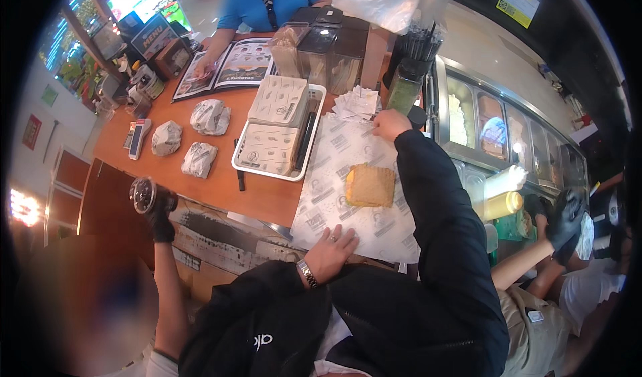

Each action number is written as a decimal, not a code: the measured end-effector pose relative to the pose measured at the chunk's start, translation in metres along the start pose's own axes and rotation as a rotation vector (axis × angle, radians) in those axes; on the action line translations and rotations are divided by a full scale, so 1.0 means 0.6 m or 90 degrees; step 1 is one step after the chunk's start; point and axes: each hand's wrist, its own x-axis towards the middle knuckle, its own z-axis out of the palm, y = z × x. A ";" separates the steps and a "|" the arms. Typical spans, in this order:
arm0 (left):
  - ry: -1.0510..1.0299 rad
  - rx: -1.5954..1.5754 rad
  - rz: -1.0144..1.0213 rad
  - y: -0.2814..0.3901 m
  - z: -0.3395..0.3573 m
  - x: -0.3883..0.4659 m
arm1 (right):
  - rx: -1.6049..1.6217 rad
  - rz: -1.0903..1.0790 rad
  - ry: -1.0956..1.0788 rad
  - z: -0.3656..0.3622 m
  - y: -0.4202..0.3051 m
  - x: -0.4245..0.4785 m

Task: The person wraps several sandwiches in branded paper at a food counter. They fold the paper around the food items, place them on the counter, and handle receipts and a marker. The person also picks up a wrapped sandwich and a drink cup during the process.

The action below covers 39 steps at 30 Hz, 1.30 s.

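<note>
A toasted sandwich point(372, 185) with yellow filling at its left edge lies on a printed sheet of wrapping paper point(321, 211) before me. My left hand point(331, 249) rests on the near edge of the sheet, fingers apart, holding nothing. At the sheet's far right corner is my right hand point(392, 125), its fingers curled down beside a pile of paper slips point(357, 104). Whether those fingers pinch the paper is hidden.
Left of the sheet stands a white tray point(235, 159) with printed paper bags point(273, 146). Several wrapped items point(210, 117) sit farther left. A co-worker's gloved hand point(163, 216) holds a lidded cup point(144, 196). A steel ingredient counter point(441, 101) runs along the right. Someone opposite touches a menu point(246, 66).
</note>
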 end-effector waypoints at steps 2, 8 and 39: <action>0.026 -0.029 0.008 -0.002 -0.004 0.019 | 0.085 0.013 0.055 -0.014 -0.006 -0.017; 0.071 0.031 -0.068 -0.008 -0.099 0.114 | 0.269 -0.020 0.073 -0.080 -0.046 -0.139; 0.045 0.071 0.147 -0.021 -0.006 0.038 | 0.179 -0.066 0.091 -0.014 0.079 -0.198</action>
